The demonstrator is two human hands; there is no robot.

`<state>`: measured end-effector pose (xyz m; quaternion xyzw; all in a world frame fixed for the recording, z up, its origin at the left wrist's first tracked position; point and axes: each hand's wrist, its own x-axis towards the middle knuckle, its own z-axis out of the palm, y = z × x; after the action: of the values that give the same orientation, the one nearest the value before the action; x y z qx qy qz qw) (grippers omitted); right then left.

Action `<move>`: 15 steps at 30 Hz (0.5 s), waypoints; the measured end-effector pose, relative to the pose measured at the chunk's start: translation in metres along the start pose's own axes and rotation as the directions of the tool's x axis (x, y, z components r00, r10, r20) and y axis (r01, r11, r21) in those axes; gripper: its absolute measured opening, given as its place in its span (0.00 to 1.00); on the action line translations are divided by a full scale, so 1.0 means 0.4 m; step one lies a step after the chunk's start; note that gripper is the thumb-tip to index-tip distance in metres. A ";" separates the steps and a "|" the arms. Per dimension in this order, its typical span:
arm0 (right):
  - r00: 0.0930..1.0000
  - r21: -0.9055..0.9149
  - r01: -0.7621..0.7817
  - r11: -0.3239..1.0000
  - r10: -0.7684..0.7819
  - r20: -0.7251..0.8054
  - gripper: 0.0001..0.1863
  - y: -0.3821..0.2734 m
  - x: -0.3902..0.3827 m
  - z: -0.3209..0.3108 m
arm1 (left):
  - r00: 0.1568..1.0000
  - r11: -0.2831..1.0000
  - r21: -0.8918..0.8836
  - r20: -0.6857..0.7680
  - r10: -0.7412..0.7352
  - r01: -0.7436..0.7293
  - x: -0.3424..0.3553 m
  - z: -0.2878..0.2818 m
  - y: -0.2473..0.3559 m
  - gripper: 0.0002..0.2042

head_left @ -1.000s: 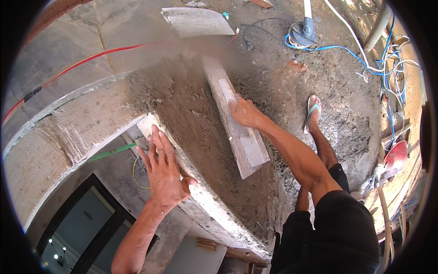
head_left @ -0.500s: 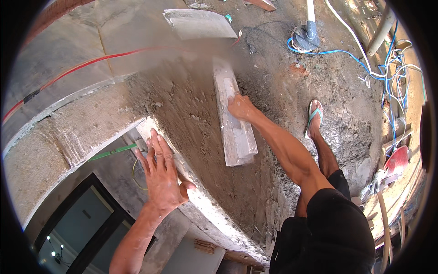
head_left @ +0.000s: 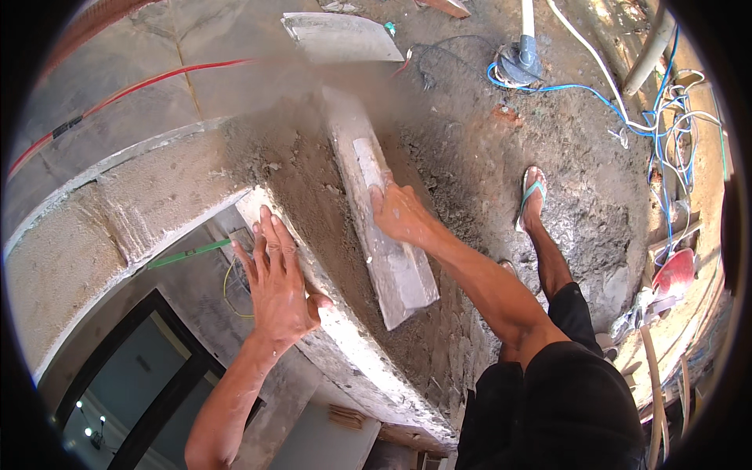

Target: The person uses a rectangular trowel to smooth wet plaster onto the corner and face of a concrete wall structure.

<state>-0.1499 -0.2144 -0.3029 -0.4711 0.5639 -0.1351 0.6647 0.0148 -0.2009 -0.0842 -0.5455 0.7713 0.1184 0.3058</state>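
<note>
My right hand [head_left: 403,214] is closed round the grip of a long, pale plastering float [head_left: 395,266] smeared with mortar. The float lies slantwise over a strip of wet brown mortar [head_left: 309,168], its near end close to the ledge. A blur in the picture hides part of its far end. On the left, my left hand [head_left: 276,282] rests with fingers stretched out against the pale edge [head_left: 345,333] of the concrete ledge. It holds nothing.
Ahead lies a loose grey slab [head_left: 345,37]. A pipe stub [head_left: 528,55] rises from the ground, with blue and white cables [head_left: 603,94] running right. A red scoop-like thing [head_left: 674,274] lies far right. Below the ledge is a drop to a dark-framed door [head_left: 149,376]. My sandalled foot [head_left: 533,196] stands right.
My right hand has drawn the float left and nearer, and its near end now sits closer to the ledge's edge. My left hand stays spread on the ledge.
</note>
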 end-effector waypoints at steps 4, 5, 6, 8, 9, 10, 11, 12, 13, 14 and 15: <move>0.983 -0.102 -0.082 0.991 0.064 -0.171 0.32 0.173 0.159 -0.005 | 0.999 0.999 0.007 -0.011 0.037 -0.037 0.023 0.033 0.007 0.71; 0.988 -0.120 -0.074 0.990 0.056 -0.141 0.32 0.165 0.124 0.016 | 0.996 0.998 -0.002 -0.071 0.061 -0.061 0.021 0.029 0.003 0.70; 0.992 -0.136 -0.059 0.989 0.043 -0.119 0.32 0.155 0.100 0.033 | 0.997 0.998 -0.031 -0.056 0.045 -0.046 0.019 0.014 0.001 0.72; 0.996 -0.082 -0.072 0.994 0.066 -0.064 0.30 0.061 -0.021 0.090 | 1.000 0.999 -0.038 -0.007 0.003 -0.004 -0.012 0.015 -0.006 0.72; 0.994 -0.054 -0.089 0.995 0.085 -0.067 0.29 0.021 -0.055 0.067 | 1.000 0.999 -0.044 -0.006 -0.008 0.008 -0.003 0.011 -0.003 0.72; 0.992 -0.026 -0.107 0.994 0.104 -0.071 0.29 -0.018 -0.090 0.046 | 1.000 0.999 -0.050 -0.009 -0.009 0.008 0.002 0.007 0.001 0.72; 0.990 -0.033 -0.119 0.992 0.116 -0.079 0.29 -0.035 -0.102 0.029 | 1.000 0.999 -0.048 0.011 -0.014 0.015 0.004 0.004 0.008 0.72; 0.988 -0.041 -0.130 0.991 0.126 -0.086 0.30 -0.045 -0.108 0.021 | 0.999 0.999 -0.045 0.031 -0.021 0.022 0.005 0.002 0.013 0.71; 0.987 -0.052 -0.136 0.989 0.131 -0.097 0.30 -0.024 -0.072 0.000 | 1.000 0.998 -0.058 0.023 -0.012 0.013 0.016 0.000 0.023 0.71; 0.986 -0.059 -0.136 0.989 0.129 -0.102 0.31 0.011 -0.001 -0.014 | 0.999 0.999 -0.048 0.049 -0.006 0.009 0.021 -0.001 0.028 0.71; 0.987 -0.070 -0.128 0.989 0.120 -0.109 0.32 0.027 0.045 -0.024 | 0.998 0.999 -0.038 0.067 -0.005 0.008 0.026 -0.002 0.030 0.71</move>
<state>-0.1562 -0.2260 -0.3217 -0.4527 0.6309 -0.0961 0.6227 0.0013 -0.2048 -0.0916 -0.5495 0.7563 0.1503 0.3216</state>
